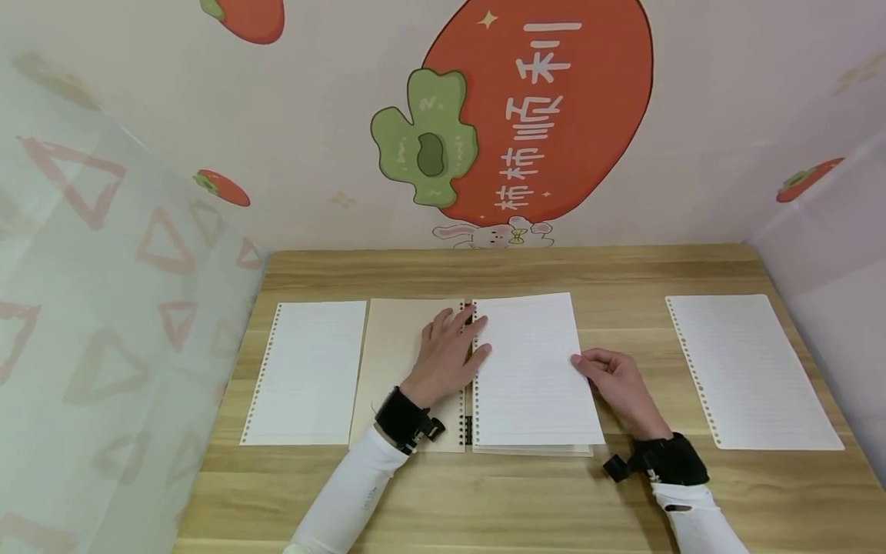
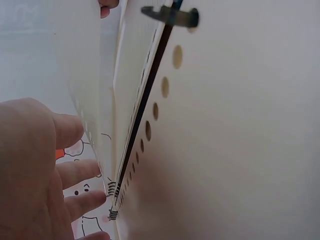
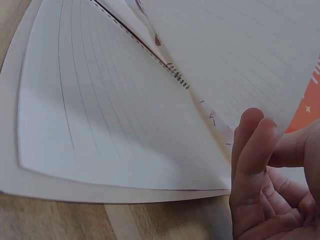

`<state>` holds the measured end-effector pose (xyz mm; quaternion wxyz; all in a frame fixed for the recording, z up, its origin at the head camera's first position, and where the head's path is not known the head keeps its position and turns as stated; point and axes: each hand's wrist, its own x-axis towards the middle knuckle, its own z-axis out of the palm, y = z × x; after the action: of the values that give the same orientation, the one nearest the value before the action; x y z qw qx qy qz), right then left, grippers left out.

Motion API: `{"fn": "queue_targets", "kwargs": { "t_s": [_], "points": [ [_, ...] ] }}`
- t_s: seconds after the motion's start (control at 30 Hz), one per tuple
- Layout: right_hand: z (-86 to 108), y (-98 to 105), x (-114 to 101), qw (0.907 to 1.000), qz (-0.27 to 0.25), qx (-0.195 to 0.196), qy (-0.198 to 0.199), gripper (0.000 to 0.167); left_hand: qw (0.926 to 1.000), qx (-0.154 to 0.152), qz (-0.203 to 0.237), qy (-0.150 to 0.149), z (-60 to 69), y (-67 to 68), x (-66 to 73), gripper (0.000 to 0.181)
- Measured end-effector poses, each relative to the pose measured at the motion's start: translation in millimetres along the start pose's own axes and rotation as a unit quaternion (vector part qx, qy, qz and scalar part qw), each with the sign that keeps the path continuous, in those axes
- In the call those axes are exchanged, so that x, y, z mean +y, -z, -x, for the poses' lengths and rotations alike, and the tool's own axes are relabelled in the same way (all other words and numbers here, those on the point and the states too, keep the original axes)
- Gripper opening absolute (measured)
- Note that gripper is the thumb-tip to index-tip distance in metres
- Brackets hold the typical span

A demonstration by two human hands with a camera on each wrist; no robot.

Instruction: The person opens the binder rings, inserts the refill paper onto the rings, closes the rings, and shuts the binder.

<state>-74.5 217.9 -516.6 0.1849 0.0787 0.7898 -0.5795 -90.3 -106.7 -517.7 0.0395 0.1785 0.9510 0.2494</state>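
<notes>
A loose-leaf binder lies open mid-table, with its beige cover [image 1: 391, 331] on the left and lined paper [image 3: 95, 110] on the right. Black binder rings [image 1: 468, 431] run along the spine. Above the right side is a lined, hole-punched sheet [image 1: 533, 385], raised off the paper below. My right hand [image 1: 619, 385] pinches this sheet's right edge between thumb and fingers. Across the spine reaches my left hand [image 1: 446, 354], its extended fingers touching the sheet's punched edge near the upper rings [image 2: 113, 189]. Whether any hole sits on a ring cannot be told.
One loose punched sheet [image 1: 304, 373] lies left of the binder, against its cover. Another punched sheet [image 1: 757, 373] is at the far right of the wooden table [image 1: 512, 508]. Printed walls [image 1: 311, 115] stand behind and at both sides.
</notes>
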Motion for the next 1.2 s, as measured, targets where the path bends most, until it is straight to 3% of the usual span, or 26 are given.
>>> {"fn": "queue_targets", "kwargs": {
  "t_s": [0.47, 1.2],
  "points": [
    [-1.3, -0.6, 1.4, 1.0000, 0.002, -0.002, -0.001, 0.047, 0.9999, -0.001, -0.012, 0.003, -1.1, -4.8, -3.0, 0.054],
    [-1.9, -2.9, 4.5, 1.0000, 0.002, -0.004, 0.007, 0.046, 0.9999, -0.008, 0.010, 0.004, 0.5, -5.3, -3.1, 0.051]
  ]
}}
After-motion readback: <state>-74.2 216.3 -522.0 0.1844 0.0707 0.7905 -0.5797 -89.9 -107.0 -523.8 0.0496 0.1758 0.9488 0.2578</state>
